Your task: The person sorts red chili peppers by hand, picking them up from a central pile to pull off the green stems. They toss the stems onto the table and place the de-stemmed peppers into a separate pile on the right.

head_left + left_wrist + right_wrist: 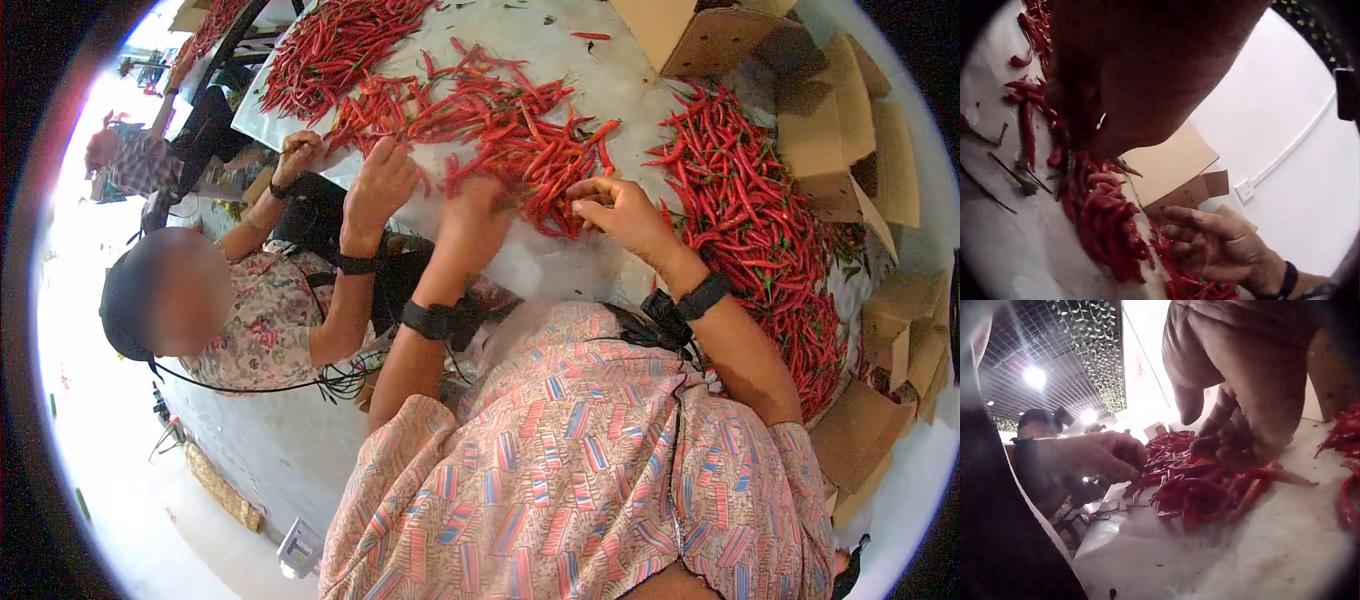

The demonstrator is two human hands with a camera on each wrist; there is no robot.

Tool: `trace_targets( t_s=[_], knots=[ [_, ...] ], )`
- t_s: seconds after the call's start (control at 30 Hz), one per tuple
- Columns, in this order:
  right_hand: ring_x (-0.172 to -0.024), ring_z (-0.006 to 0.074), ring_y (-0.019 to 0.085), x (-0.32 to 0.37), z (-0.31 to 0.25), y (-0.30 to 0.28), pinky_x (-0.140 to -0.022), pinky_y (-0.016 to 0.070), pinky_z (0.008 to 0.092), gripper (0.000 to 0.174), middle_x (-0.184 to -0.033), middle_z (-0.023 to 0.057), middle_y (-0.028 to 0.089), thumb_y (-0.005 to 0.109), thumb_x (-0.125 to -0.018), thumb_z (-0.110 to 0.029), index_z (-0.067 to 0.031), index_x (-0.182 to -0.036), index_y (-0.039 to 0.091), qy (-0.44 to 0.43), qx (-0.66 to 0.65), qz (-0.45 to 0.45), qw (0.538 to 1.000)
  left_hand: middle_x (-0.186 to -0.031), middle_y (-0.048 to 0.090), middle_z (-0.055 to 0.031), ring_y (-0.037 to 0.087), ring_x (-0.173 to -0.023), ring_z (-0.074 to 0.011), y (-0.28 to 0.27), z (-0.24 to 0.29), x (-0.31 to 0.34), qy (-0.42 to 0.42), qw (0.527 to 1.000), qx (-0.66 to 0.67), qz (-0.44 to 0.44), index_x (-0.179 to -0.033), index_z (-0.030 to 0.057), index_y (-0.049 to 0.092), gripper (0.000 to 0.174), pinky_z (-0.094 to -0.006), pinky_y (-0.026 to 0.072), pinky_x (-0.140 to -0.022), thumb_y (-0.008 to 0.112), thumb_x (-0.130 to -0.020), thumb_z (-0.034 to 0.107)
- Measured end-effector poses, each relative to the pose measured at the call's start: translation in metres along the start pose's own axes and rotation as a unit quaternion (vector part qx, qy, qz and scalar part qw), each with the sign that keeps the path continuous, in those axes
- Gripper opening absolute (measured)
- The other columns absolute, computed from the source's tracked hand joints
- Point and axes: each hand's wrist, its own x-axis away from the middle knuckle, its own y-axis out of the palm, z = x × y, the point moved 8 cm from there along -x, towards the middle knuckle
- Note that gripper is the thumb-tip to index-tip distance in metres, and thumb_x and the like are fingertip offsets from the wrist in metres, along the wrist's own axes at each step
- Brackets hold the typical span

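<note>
In the head view my left hand [475, 225] is motion-blurred over the near edge of a loose spread of red chillies [515, 130]. Its fingers are lost in the blur, so I cannot tell whether they pinch a chilli. From the left wrist that hand [1141, 75] looms dark, and a chilli with a yellow-green end [1129, 167] pokes out below it. My right hand [630, 215] hovers at the right end of the same chillies, fingers loosely bent, thumb apart, nothing between them. The right wrist view has this hand [1241, 381] just above the chillies [1197, 494].
A long heap of red chillies [755, 200] runs along my right, with open cardboard boxes [830, 130] beyond it. Another heap [340, 45] lies at the far left. Beside me on the left, a person in a floral shirt [265, 320] has one hand [385, 185] by the chillies.
</note>
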Motion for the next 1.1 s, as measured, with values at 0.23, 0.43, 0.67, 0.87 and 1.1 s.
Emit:
trace_targets(
  t_s=[0.23,0.43,0.67,0.87,1.1],
  knots=[
    [-0.061,0.0075,0.052,0.000,0.000,0.002,-0.059,0.0448,0.0221,0.020,-0.077,0.0023,0.059,0.056,-0.083,-0.015,0.0002,-0.096,0.059,0.034,-0.039,-0.017,0.999,-0.083,0.060,-0.0169,0.058,-0.074,-0.0316,0.031,0.019,0.007,-0.036,0.978,0.200,-0.040,-0.086,0.0014,0.058,0.018,-0.0363,0.0452,-0.063,0.064,-0.071,0.010],
    [-0.058,0.0061,0.050,0.004,0.022,-0.026,-0.057,0.0423,0.0208,0.015,-0.071,-0.0001,0.056,0.056,-0.084,-0.015,-0.0010,-0.090,0.059,0.069,-0.108,0.043,0.991,-0.087,0.059,-0.0144,0.059,-0.074,-0.0299,0.014,-0.020,0.006,-0.034,0.996,-0.067,0.056,-0.086,0.0039,0.062,0.018,-0.0362,0.0474,-0.066,0.061,-0.072,0.015],
    [-0.058,0.0057,0.049,0.006,0.034,-0.026,-0.055,0.0411,0.0207,0.014,-0.071,-0.0008,0.056,0.056,-0.084,-0.015,-0.0011,-0.087,0.058,0.082,-0.116,0.046,0.989,-0.089,0.057,-0.0158,0.059,-0.074,-0.0339,0.026,-0.026,-0.003,-0.080,0.976,-0.201,0.018,-0.082,0.0038,0.058,0.019,-0.0428,0.0486,-0.064,0.056,-0.071,0.019],
    [-0.058,0.0057,0.049,0.009,0.032,-0.025,-0.055,0.0408,0.0207,0.015,-0.070,-0.0011,0.055,0.056,-0.084,-0.016,-0.0014,-0.087,0.059,0.091,-0.105,0.047,0.989,-0.088,0.058,-0.0162,0.059,-0.074,-0.0353,0.024,-0.024,-0.006,-0.102,0.973,-0.208,-0.015,-0.082,0.0032,0.056,0.019,-0.0441,0.0484,-0.065,0.054,-0.072,0.019],
    [-0.058,0.0061,0.049,0.008,0.031,-0.030,-0.054,0.0407,0.0212,0.018,-0.070,-0.0006,0.055,0.056,-0.084,-0.018,-0.0002,-0.087,0.058,0.094,-0.061,0.051,0.992,-0.079,0.059,-0.0201,0.059,-0.074,-0.0340,-0.022,0.009,-0.010,-0.040,0.992,-0.118,0.033,-0.077,0.0006,0.056,0.016,-0.0414,0.0461,-0.066,0.052,-0.075,0.016]
  ],
)
